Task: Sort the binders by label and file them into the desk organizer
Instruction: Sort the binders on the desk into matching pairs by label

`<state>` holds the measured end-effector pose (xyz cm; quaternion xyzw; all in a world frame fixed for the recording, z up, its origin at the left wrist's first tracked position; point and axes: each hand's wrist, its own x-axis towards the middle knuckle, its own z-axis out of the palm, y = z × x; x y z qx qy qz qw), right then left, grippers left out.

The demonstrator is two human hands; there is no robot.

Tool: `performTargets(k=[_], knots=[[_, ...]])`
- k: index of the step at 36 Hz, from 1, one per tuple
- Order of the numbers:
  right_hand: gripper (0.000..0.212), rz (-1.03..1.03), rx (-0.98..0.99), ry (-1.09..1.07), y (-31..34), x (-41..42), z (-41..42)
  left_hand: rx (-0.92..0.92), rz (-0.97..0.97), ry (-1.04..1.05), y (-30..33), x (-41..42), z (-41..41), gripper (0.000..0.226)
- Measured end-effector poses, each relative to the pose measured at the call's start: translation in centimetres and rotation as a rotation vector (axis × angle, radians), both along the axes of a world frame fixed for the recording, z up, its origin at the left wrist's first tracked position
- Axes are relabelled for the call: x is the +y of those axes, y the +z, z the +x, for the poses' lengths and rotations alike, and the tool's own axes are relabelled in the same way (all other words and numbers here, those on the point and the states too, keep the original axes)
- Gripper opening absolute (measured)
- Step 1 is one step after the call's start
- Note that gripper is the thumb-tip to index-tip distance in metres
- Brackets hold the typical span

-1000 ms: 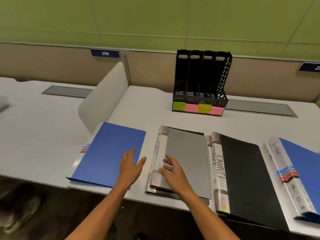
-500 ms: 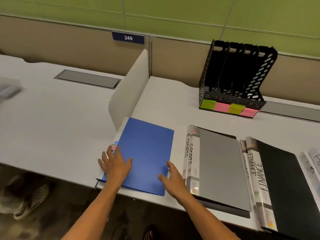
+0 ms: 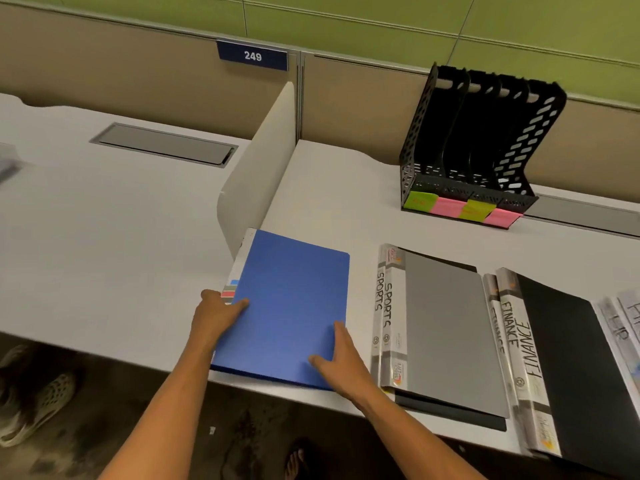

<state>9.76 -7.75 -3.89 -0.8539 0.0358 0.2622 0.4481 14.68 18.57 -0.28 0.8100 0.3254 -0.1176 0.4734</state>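
Worktop (image 3: pixel 104 237): pale grey surface along a tan partition, carrying the binders in a row at its near edge and the organizer at the back right.
Divider panel (image 3: pixel 263 161): white upright screen standing on the worktop, its near end just behind the blue binder's far left corner.
Desk organizer (image 3: pixel 478 143): black perforated rack with upright slots, none of them holding a binder, against the partition; green and pink sticky notes (image 3: pixel 460 209) alternate along its front lip.
Black binder (image 3: pixel 581 368): lies flat at the right, spine marked FINANCE, just beside the grey one.
Grey binder (image 3: pixel 450 334): lies flat in the middle, spine marked SPORTS, resting on a darker cover that shows beneath it.
Blue binder (image 3: pixel 291 299): lies flat at the left of the row, near corner over the worktop edge; its spine label cannot be read.
White-spined binder (image 3: pixel 627 320): cut off at the right edge, writing blurred.
Left hand (image 3: pixel 214 317): grips the blue binder's left spine edge, thumb on the cover, fingers curled round the side.
Right hand (image 3: pixel 343 362): released, fingers straight, lying flat on the blue binder's near right corner.
Number plate (image 3: pixel 252 56): blue, reading 249, on the partition.
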Motion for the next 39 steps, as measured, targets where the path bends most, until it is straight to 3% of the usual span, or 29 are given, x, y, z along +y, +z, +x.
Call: performTargets(k=[4,10,13,16,20,23,27,33,39], knots=[[0.089,0.046,0.001,-0.047,0.4,-0.2,0.1,0.028,-0.185,0.006,1.4,0.4,-0.1,0.033],[0.089,0.091,-0.006,-0.075,0.4,-1.0,0.2,-0.025,-0.423,0.019,4.6,-0.6,-0.9,0.046],[0.074,0.205,-0.009,-0.143,0.9,-2.1,0.2,-0.066,-0.501,0.001,7.2,-2.2,-1.6,0.056],[0.06,0.359,0.007,-0.227,2.1,-3.1,0.2,-0.13,-0.427,-0.046,10.4,-4.5,-2.4,0.062],[0.085,0.416,0.011,-0.353,3.5,-5.5,0.9,-0.271,-0.235,-0.17,14.9,-9.5,-4.2,0.062],[0.093,0.576,0.001,-0.428,5.1,-8.0,1.0,-0.399,-0.083,-0.269,17.8,-14.4,-6.2,0.053],[0.108,0.794,-0.109,-0.503,7.0,-12.4,0.0,-0.537,0.014,-0.37,20.7,-21.1,-8.9,0.059],[0.071,0.91,-0.301,-0.565,9.7,-21.1,-2.7,-0.673,0.061,-0.495,23.8,-30.1,-12.0,0.065],[0.07,0.888,-0.456,-0.696,12.1,-32.2,-6.0,-0.746,-0.12,-0.571,25.2,-39.2,-13.2,0.063]])
